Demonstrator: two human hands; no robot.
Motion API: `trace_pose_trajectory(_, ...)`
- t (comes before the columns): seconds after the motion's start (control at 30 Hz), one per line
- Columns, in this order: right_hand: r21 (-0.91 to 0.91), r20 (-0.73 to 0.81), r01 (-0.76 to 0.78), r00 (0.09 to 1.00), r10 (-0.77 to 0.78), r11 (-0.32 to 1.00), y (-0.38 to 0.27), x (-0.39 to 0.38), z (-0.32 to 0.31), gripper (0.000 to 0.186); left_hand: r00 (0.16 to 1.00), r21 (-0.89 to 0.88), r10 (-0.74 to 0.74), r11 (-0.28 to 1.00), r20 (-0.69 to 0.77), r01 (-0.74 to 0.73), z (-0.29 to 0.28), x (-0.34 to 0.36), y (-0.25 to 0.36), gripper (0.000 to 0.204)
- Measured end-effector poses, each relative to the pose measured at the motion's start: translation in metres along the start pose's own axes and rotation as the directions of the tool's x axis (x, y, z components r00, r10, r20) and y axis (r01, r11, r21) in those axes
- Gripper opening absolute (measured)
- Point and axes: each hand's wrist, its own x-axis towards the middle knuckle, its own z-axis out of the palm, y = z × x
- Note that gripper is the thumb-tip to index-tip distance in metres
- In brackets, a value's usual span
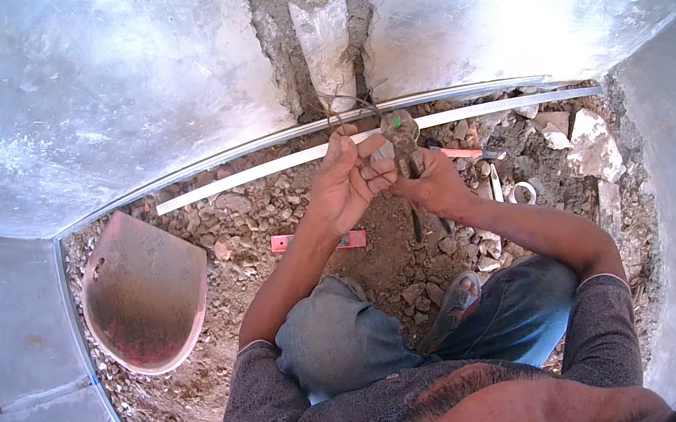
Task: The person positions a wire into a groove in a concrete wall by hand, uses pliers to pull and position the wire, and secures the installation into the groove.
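Observation:
Both my hands are raised close together near the base of the wall. In my left hand (354, 174), thumb and fingers pinch thin dark wire (332, 112), whose loose ends spread in front of the wall. My right hand (433, 185) grips metal pliers (401, 135) by the handles, which point down toward me. The rounded head of the pliers points up, just right of my left fingertips and near the wire. Whether the jaws touch the wire cannot be made out. Beneath my hands runs a long white strip (242, 177) along the wall's foot.
Rubble and soil cover the ground. A worn scoop-shaped pan (146, 303) lies at left. Near my hands are a red bar (352, 239), an orange-handled tool (463, 153) and a white ring (524, 193). A chiselled wall channel holds a pale pipe (324, 42).

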Motion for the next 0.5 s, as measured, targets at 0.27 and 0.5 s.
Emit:
trace_pose_trajectory(0.27, 0.070, -0.048, -0.092, 0.994, 0.096, 0.993, -0.022, 0.007, -0.008, 0.046, 0.961, 0.052, 0.156, 0.988, -0.229, -0.148, -0.027, 0.001, 0.002, 0.011)
trace_pose_trajectory(0.5, 0.033, 0.263, -0.168, 0.952, 0.154, 0.985, -0.027, 0.001, -0.003, 0.042, 0.906, 0.215, 0.314, 0.942, -0.283, -0.259, -0.023, 0.006, -0.006, 0.014)
